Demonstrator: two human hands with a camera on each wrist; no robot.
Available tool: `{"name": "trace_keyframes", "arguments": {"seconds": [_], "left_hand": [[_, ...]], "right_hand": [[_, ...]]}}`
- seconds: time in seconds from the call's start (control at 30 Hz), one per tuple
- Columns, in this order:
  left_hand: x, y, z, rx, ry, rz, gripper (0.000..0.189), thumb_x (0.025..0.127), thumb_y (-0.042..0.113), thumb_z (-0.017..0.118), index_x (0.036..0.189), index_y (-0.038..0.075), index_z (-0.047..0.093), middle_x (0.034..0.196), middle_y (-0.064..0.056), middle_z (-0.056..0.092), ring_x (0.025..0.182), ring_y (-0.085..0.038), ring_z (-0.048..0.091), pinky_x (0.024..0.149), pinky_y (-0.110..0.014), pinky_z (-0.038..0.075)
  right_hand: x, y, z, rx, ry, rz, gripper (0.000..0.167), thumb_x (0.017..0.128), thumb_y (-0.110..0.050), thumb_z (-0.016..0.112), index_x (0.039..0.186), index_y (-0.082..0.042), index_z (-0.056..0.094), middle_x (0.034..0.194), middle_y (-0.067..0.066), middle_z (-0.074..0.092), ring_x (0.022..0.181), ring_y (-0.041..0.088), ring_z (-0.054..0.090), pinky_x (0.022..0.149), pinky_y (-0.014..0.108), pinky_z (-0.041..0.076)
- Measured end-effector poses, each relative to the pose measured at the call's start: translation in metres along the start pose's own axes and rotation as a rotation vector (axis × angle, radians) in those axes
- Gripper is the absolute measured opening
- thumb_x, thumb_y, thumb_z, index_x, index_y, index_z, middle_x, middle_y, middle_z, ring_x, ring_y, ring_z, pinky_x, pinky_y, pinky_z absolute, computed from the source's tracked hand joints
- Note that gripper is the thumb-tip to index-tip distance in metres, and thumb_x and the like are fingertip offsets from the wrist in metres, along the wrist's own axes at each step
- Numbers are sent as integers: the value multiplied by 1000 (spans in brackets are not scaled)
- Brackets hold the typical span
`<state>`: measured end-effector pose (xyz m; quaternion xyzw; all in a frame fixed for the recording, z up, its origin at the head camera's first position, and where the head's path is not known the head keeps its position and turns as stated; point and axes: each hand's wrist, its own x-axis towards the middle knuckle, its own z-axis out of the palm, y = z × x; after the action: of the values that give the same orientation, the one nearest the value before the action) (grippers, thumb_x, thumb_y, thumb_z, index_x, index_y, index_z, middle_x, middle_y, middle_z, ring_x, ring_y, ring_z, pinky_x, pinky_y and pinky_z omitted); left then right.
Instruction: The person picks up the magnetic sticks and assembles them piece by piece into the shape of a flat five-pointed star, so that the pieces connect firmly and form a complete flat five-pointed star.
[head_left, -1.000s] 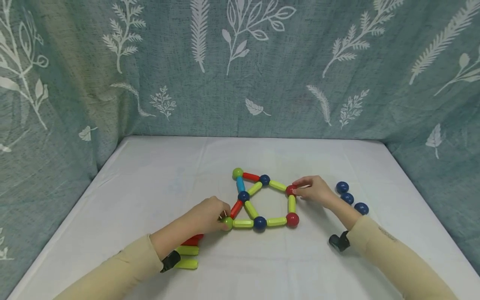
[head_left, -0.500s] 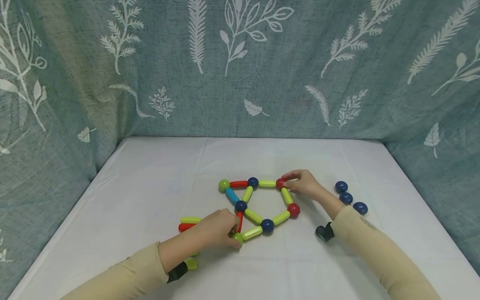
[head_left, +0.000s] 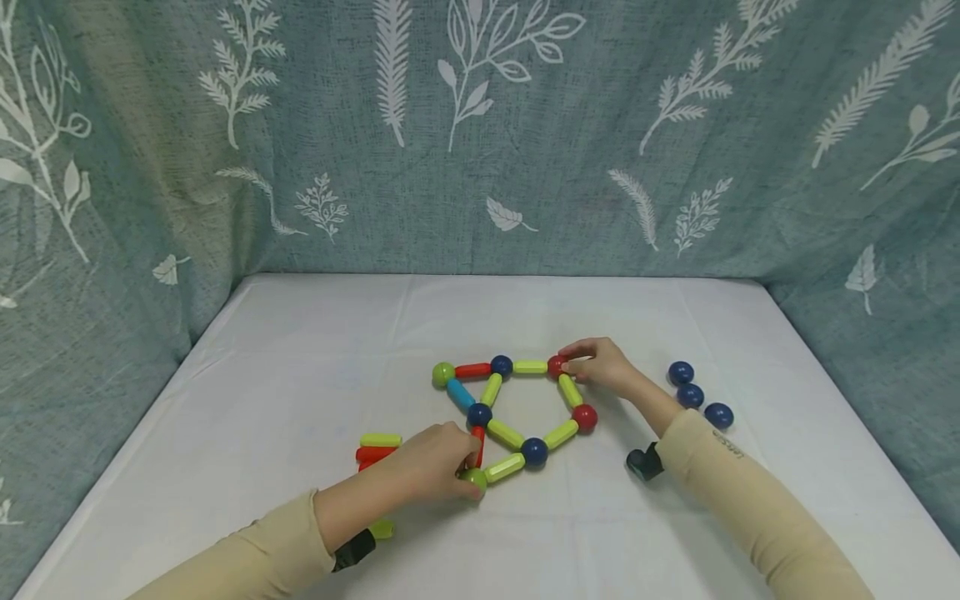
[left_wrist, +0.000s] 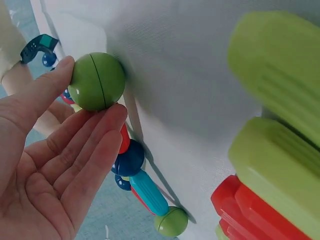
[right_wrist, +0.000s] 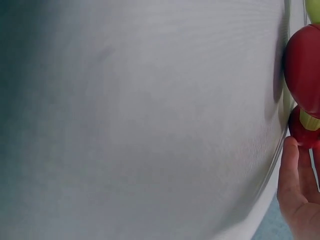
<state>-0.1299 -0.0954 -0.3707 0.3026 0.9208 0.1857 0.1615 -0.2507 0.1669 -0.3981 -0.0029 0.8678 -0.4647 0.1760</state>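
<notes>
A flat linked frame of coloured rods and balls lies on the white table. My left hand (head_left: 442, 458) pinches the near green ball (left_wrist: 97, 81) between thumb and fingers. From that ball a red rod (head_left: 478, 447) and a yellow-green rod (head_left: 505, 468) lead to two dark blue balls. At the far side my right hand (head_left: 603, 367) holds the far red ball (head_left: 557, 366) with its fingertips. Another red ball (head_left: 584, 418) sits nearer, joined by a yellow-green rod (head_left: 570, 391). A blue rod (head_left: 461, 393) and a red rod (head_left: 472, 370) meet at the far green ball (head_left: 443, 374).
Loose dark blue balls (head_left: 690, 395) lie right of the frame, beyond my right forearm. Several loose yellow-green rods (left_wrist: 280, 165) and red rods (left_wrist: 250, 210) lie beside my left wrist, partly hidden by it in the head view. A patterned curtain (head_left: 480, 142) hangs behind the table.
The whole frame has turned: its far side has shifted left and its near green ball right and closer. Both hands have moved along with the balls they hold; the last half second shows little motion.
</notes>
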Motion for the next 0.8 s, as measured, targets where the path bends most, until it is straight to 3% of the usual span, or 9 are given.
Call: {"name": "trace_keyframes", "arguments": {"seconds": [0.13,0.23,0.37,0.47,0.63,0.8], "left_hand": [[-3,-5,-1,-22,4,-20,23,72,27,78,74,11,61,60,6,52,55,-7,45,51,-19,40],[-10,-15,-8,-31,48,-47,19,75,25,75,79,11,63,70,4,58,63,-9,51,58,-22,45],[-25,-38,-20,-13,158,-76,15,77,17,73,86,7,66,81,0,63,75,-15,57,67,-29,49],[-37,-58,-26,-5,203,-120,18,79,13,70,95,5,67,92,-2,62,87,-21,58,76,-36,50],[-52,-82,-32,-35,210,-188,26,81,9,65,107,1,64,105,-8,59,100,-29,54,85,-45,46],[-60,-96,-31,-98,203,-197,26,82,7,64,106,-1,63,100,-7,60,93,-27,55,79,-42,48]], "right_hand": [[0,0,0,2,4,9,32,87,-8,60,119,-1,58,123,17,53,81,16,55,70,26,50],[0,0,1,6,5,17,32,87,-9,60,119,-1,58,124,17,53,80,16,55,70,26,50],[0,0,1,9,3,14,32,88,-9,60,119,-1,58,124,17,53,82,16,56,71,26,50],[-1,1,0,8,1,6,32,88,-9,60,118,-1,58,124,17,53,86,18,57,73,27,50],[-1,1,-1,9,-5,2,32,88,-9,60,119,0,57,124,18,53,88,19,57,74,27,51],[-1,1,-1,9,-9,5,33,88,-9,60,119,0,57,124,17,53,87,18,56,73,27,50]]}}
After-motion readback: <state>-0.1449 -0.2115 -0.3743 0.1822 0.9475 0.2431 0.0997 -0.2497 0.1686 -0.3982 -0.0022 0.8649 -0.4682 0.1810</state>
